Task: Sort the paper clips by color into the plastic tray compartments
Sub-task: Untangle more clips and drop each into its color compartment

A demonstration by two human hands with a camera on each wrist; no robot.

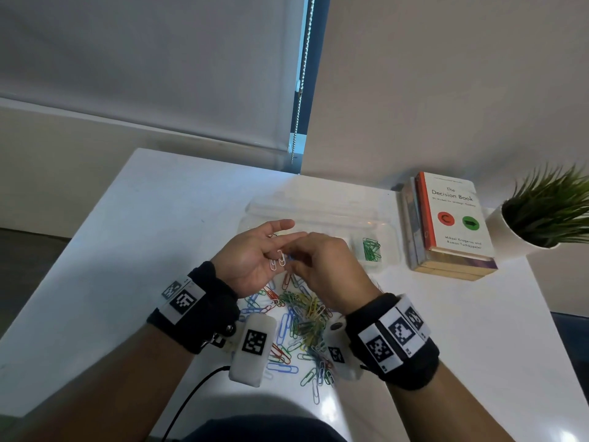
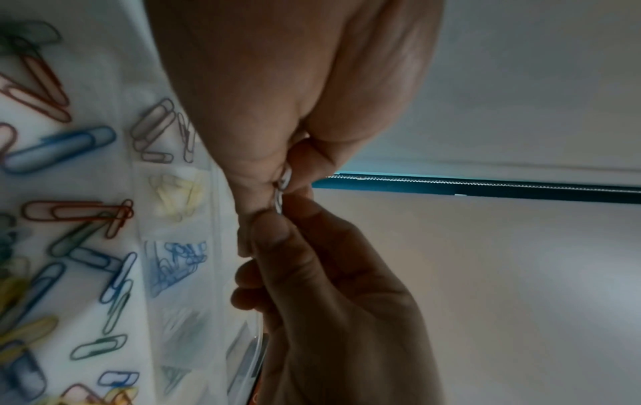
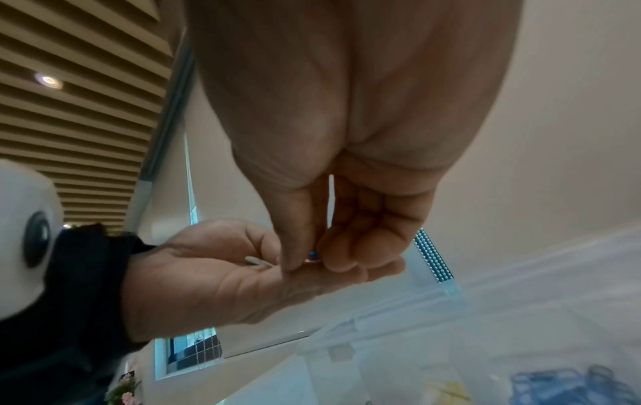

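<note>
White table seen from the head view, bearing a clear plastic tray. Left hand held palm-up above the tray's near edge, fingers loosely spread, two white clips lying on the palm. Right hand just beside it, fingertips drawn together and touching the left fingers, pinching something small and blue; too blurred to name. Green clips gathered in the tray's near right compartment. Mixed pile of red, blue, green, yellow and white clips spread on the table in front of the tray, between the wrists. Books stacked to the right of the tray; potted plant beyond the books.

Left wrist view: white clips at the base of the left fingers, right fingertips closed against them. Tray compartments visible in a row, holding pale red, yellow and blue clips; loose clips on the table beside the tray.

Right wrist view: right thumb and fingers pressed together in a pinch over the open left palm, a blue speck between them. Tray below, blurred.
</note>
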